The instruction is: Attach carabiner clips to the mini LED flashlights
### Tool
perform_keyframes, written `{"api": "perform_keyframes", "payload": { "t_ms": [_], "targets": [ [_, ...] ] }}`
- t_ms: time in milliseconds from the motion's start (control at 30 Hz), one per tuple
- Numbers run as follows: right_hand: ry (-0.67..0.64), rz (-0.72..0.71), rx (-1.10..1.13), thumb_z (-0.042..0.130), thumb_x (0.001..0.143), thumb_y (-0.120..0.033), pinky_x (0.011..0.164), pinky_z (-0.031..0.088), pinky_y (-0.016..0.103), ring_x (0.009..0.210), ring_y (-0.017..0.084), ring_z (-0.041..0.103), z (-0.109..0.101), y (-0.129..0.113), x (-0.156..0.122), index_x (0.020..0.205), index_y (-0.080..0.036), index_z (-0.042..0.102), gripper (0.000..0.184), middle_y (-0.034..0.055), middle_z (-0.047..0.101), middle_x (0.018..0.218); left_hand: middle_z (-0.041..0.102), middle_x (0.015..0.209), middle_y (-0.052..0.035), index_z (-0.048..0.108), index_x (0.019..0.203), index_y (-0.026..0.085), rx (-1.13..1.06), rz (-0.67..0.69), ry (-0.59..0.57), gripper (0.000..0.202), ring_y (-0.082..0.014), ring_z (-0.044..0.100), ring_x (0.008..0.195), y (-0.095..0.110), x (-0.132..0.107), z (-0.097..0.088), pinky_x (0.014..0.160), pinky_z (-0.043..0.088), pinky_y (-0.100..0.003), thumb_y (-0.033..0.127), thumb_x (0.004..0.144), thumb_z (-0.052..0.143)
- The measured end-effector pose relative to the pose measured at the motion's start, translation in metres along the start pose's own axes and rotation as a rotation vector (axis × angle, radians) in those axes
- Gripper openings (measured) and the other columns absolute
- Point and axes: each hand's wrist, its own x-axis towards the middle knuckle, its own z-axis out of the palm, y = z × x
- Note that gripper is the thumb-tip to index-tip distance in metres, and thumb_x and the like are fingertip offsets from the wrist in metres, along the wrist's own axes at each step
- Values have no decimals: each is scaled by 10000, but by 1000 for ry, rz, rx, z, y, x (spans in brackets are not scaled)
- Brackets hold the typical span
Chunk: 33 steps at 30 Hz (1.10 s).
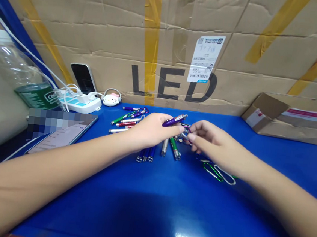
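Observation:
My left hand (157,128) grips a small purple pen-like flashlight (173,120), its silver end pointing up and to the right. My right hand (209,137) is closed at the fingertips on what looks like a purple carabiner clip (188,129), partly hidden by the fingers. Under my hands lie a green flashlight (174,149), a silver flashlight (165,148) and several blue flashlights (145,154). More flashlights, among them a red one (126,124), lie behind my left wrist. By my right wrist lie a green carabiner (212,172) and a silver carabiner (225,174).
A large cardboard box (99,33) stands behind the blue table (126,205). A smaller open box (294,119) is at the right. On the left are a power strip (84,105), a phone (63,135), a plastic bottle (33,90) and a white cat-faced item (111,98).

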Motion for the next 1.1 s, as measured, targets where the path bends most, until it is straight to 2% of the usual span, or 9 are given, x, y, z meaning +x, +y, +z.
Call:
{"api": "perform_keyframes", "payload": {
  "t_ms": [100,200,333,533,733,900,1100],
  "targets": [
    [51,-80,-470,410,918,-406,582,379,281,676,180,560,6,-2,0,925,-190,499,233,72,637,845,663,734,-15,670,841,162,-24,-45,49,295,-137,581,621,2,-2,3,552,441,-247,444,810,591],
    [10,-55,-694,303,959,-350,530,315,274,593,178,547,10,-6,-1,928,-185,467,235,73,635,784,664,734,-23,662,841,154,-22,-48,34,288,-139,585,618,6,-4,4,544,447,-249,431,816,588],
    [-15,-22,-760,256,973,-373,508,272,267,572,181,567,12,-11,-3,966,-189,445,264,59,643,746,641,694,-3,647,819,173,53,-38,13,270,-135,574,594,10,-6,3,522,431,-245,434,818,576],
    [47,-18,-907,328,930,-328,505,220,274,560,198,564,10,-11,-1,932,-188,476,204,59,631,680,631,703,7,620,779,176,139,10,6,264,-130,575,635,13,-8,2,550,413,-233,433,822,574],
    [180,-1,-819,292,933,-352,486,197,274,493,174,487,3,-6,-1,862,-203,448,227,36,582,632,615,682,6,614,820,165,169,13,-158,427,-118,541,609,12,-12,-1,575,405,-229,554,872,445],
    [139,25,-831,324,916,-334,473,173,275,461,165,453,3,-11,-3,854,-205,433,180,26,563,603,577,672,14,612,860,156,123,60,-181,426,-108,509,608,10,-13,1,589,392,-223,529,898,409],
    [149,27,-901,333,909,-324,478,172,282,491,182,488,2,-15,-5,868,-196,454,181,50,586,623,474,607,35,594,877,162,-27,-9,-140,422,-91,421,528,6,-13,9,523,353,-220,543,894,414]
  ]
}}
